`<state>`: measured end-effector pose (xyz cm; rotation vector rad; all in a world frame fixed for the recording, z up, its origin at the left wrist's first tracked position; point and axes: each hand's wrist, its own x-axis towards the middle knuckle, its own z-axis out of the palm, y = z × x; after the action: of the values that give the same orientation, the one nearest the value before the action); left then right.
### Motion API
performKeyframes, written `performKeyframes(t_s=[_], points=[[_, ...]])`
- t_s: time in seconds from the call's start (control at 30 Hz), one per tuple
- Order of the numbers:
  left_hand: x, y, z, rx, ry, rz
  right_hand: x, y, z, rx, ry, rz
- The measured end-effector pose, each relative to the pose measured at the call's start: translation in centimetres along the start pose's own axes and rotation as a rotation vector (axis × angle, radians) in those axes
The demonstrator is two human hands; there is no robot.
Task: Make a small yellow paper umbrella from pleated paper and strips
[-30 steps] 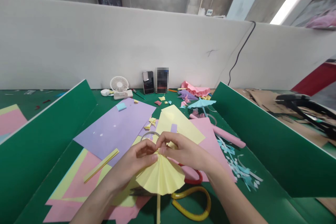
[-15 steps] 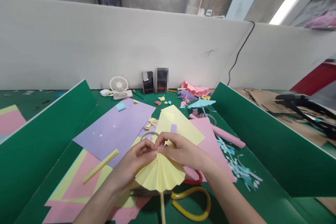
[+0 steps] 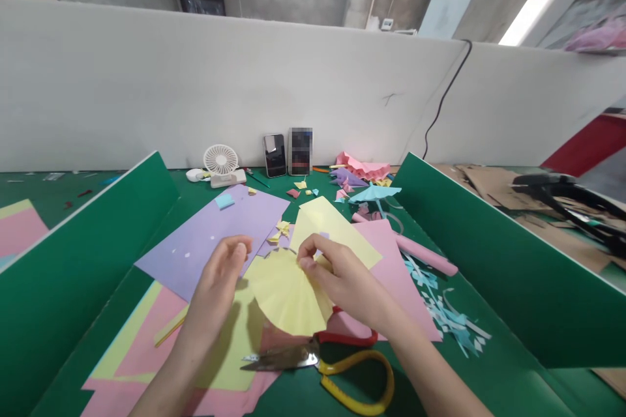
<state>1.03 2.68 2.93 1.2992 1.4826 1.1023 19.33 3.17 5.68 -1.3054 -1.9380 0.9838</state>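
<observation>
My right hand (image 3: 327,270) pinches the upper edge of a yellow pleated paper umbrella (image 3: 291,300), whose fan-folded canopy is tilted toward me. No stick shows under it. To the left, my left hand (image 3: 227,267) is apart from the umbrella, thumb and fingers curled together with nothing visible in them. Just below the canopy lie scissors (image 3: 313,355) with one red and one yellow handle, blades pointing left. Beneath my left forearm is a folded yellow paper strip (image 3: 171,326), partly covered, on pink and yellow sheets (image 3: 232,339).
A purple sheet (image 3: 215,234), a pale yellow sheet (image 3: 335,225) and a pink sheet (image 3: 401,273) spread ahead. A blue paper umbrella (image 3: 375,193), a pink roll (image 3: 428,254) and blue scraps (image 3: 452,319) lie right. A fan (image 3: 221,163) and phone (image 3: 274,156) stand behind; green dividers (image 3: 489,260) flank.
My left hand has let go of the umbrella and moved left. The umbrella has turned in my right hand; its stick no longer shows, and the scissor blades are now uncovered.
</observation>
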Motion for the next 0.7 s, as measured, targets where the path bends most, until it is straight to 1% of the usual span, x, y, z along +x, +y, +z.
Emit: performKeyframes(t_s=[0.03, 0.13, 0.2, 0.27, 0.3, 0.4, 0.47, 0.53, 0.63, 0.7], points=[[0.0, -0.1, 0.0, 0.021, 0.013, 0.035, 0.0, 0.0, 0.1, -0.022, 0.038, -0.016], [-0.1, -0.6, 0.4, 0.131, -0.07, 0.162, 0.0, 0.3, 0.5, -0.099, 0.131, -0.106], [-0.2, -1.4, 0.6, 0.209, -0.071, 0.23, 0.1, 0.6, 0.8, -0.148, 0.19, -0.169], [-0.2, -2.1, 0.8, 0.17, 0.012, 0.252, 0.1, 0.9, 1.1, -0.167, 0.254, -0.202], [-0.3, -2.4, 1.0, 0.125, 0.009, 0.244, 0.2, 1.0, 1.2, -0.163, 0.288, -0.204], [-0.8, -2.6, 1.4, 0.021, -0.102, 0.256, 0.2, 1.0, 1.3, -0.113, 0.364, -0.205], [-1.2, -2.3, 1.6, -0.019, -0.162, 0.287, 0.1, 0.9, 1.3, -0.08, 0.377, -0.202], [-1.6, -1.9, 1.7, -0.051, -0.168, 0.265, 0.1, 0.7, 1.2, -0.056, 0.362, -0.198], [-1.8, -1.5, 1.5, -0.086, -0.124, 0.201, 0.0, 0.5, 1.2, -0.04, 0.315, -0.182], [-1.7, -1.4, 1.2, -0.099, -0.052, 0.229, 0.0, 0.5, 1.2, -0.044, 0.307, -0.173]])
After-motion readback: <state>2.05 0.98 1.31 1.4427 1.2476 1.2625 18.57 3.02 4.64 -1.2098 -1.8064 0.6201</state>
